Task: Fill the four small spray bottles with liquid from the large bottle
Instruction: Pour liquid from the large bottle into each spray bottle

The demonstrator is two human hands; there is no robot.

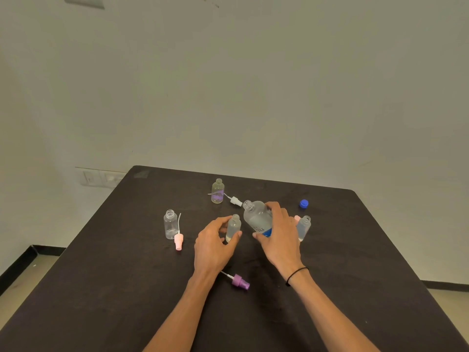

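My right hand [278,235] grips the large clear bottle [256,216], uncapped, blue-labelled and tilted left toward a small open spray bottle [234,227]. My left hand [214,243] holds that small bottle upright on the dark table [127,288]; a little liquid shows at its bottom. Another small open bottle [170,224] stands at the left, one [217,191] stands at the back, and one [304,226] stands right of my right hand, partly hidden by it.
Loose spray heads lie on the table: a pink one [178,241] beside the left bottle, a white one [236,200] near the back bottle, a purple one [239,281] between my forearms. The blue cap [303,204] rests at the back right. A wall rises behind the table.
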